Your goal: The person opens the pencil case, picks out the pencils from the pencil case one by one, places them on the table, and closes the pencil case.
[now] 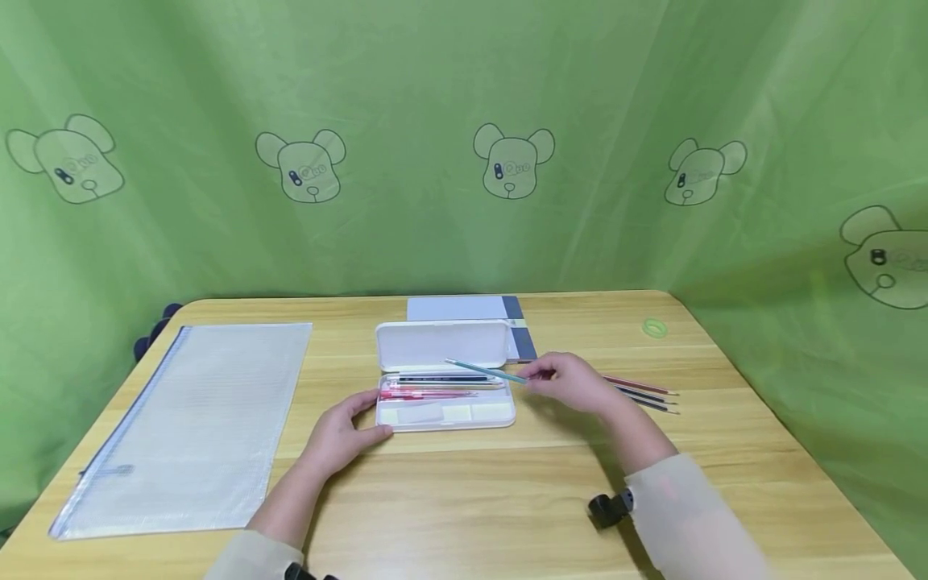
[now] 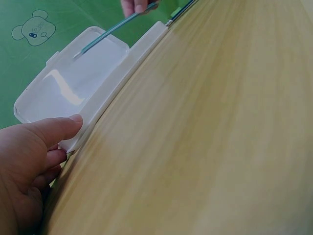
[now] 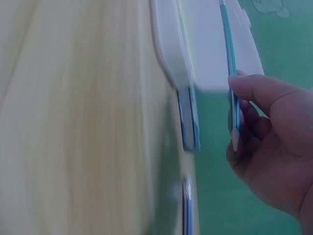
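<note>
A white pencil case [image 1: 444, 345] lies with its lid raised on the table. In its tray are several dark pencils [image 1: 442, 379] and red pencils [image 1: 420, 395]. My left hand [image 1: 341, 431] grips the case's near left corner, thumb on the front edge and fingers at the end wall [image 2: 80, 132]. Just right of the case, my right hand [image 1: 569, 380] pinches a teal pencil [image 1: 474, 368] between thumb and fingers. That pencil slants over the tray, and the right wrist view shows its sharpened tip [image 3: 235, 144] pointing back toward my palm.
Several loose pencils [image 1: 645, 395] lie on the table right of my right hand. Behind the case is a white and grey-blue notebook [image 1: 457, 308]. A translucent zip pouch [image 1: 196, 419] lies at left, green rings [image 1: 655, 328] at far right. A green curtain [image 1: 413, 242] hangs behind.
</note>
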Action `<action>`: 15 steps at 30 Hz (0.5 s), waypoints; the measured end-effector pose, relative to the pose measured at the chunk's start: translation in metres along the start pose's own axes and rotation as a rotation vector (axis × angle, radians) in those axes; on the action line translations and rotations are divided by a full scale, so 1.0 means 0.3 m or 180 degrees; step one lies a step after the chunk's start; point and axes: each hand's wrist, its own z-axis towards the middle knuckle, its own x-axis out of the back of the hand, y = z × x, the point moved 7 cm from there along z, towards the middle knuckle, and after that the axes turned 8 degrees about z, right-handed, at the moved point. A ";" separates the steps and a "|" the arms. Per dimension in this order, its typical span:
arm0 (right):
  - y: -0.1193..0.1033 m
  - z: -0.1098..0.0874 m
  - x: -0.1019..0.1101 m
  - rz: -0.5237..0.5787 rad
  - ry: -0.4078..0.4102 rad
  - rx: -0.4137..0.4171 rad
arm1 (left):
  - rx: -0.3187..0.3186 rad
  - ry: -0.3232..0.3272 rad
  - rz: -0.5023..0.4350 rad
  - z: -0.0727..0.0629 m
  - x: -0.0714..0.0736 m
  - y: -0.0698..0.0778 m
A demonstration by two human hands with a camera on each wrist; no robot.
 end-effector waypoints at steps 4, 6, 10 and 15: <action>0.045 -0.056 0.068 -0.0063 0.0065 -0.0106 | -0.0008 0.0000 0.0003 0.000 0.001 0.003; 0.072 -0.084 0.102 -0.0088 0.0098 -0.0166 | -0.0009 -0.0005 0.0012 0.000 0.000 0.002; 0.120 -0.141 0.163 -0.0164 0.0170 -0.0224 | 0.0008 -0.0012 0.0015 -0.001 0.000 0.002; 0.191 -0.207 0.226 -0.0373 0.0249 -0.0414 | 0.0012 -0.0013 0.0023 -0.002 -0.001 -0.001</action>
